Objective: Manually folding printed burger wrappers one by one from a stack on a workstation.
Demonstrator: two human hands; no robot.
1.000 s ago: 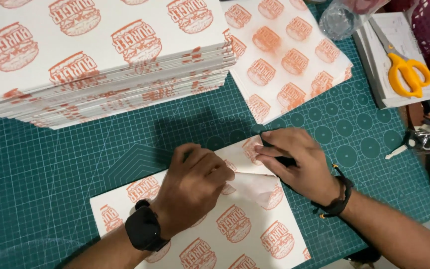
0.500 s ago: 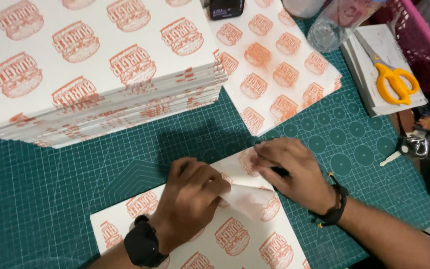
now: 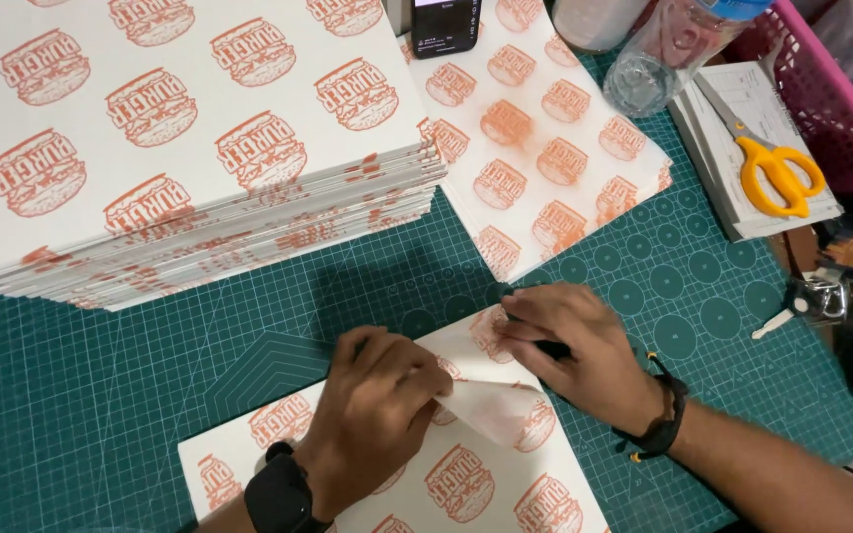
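A white paper sheet (image 3: 466, 484) printed with orange burger emblems lies on the green cutting mat (image 3: 150, 395) at the near edge. Its far corner is turned over into a flap (image 3: 496, 405). My left hand (image 3: 377, 410), with a black watch on the wrist, pinches the flap's edge. Just right of it, my right hand (image 3: 584, 350) rests on the sheet's far corner, its fingers closed over a small dark tool (image 3: 550, 347) that is mostly hidden. The two hands nearly touch above the flap.
A tall stack of the same printed sheets (image 3: 199, 197) fills the far left. A thinner pile (image 3: 545, 148) lies to its right, with a phone (image 3: 444, 25) on it. At the right are a clear bottle (image 3: 663, 59), yellow scissors (image 3: 772, 168) on a notepad, a pink basket (image 3: 821, 109) and keys (image 3: 812, 301).
The view has tipped, so everything sits lower in frame and the phone now shows. The hands stay on the sheet's corner, and the flap is pulled further over.
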